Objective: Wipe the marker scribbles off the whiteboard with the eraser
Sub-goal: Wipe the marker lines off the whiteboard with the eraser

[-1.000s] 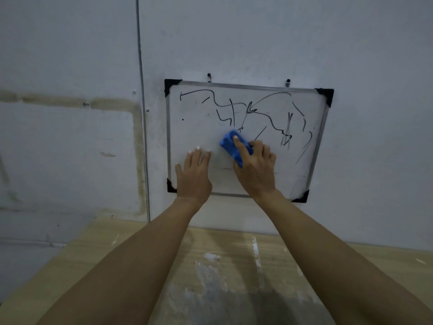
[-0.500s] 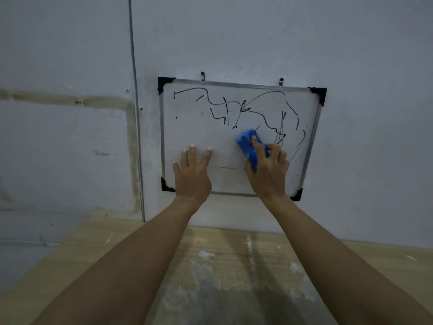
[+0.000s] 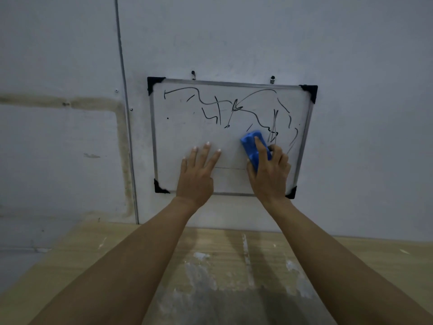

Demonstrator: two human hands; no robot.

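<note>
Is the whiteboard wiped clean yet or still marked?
Still marked. Black scribbles cross the upper half of the whiteboard; the lower part looks mostly clean. The right hand presses the eraser below them.

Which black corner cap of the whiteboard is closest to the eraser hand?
The bottom-right corner cap, just beside the right hand; the other three sit farther off.

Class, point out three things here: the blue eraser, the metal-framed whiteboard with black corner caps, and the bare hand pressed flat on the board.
Blue eraser (image 3: 250, 144): head view, on its upper end.
Metal-framed whiteboard (image 3: 182, 137): head view, on bare white surface.
Left hand (image 3: 196, 175): head view, on its back.
</note>
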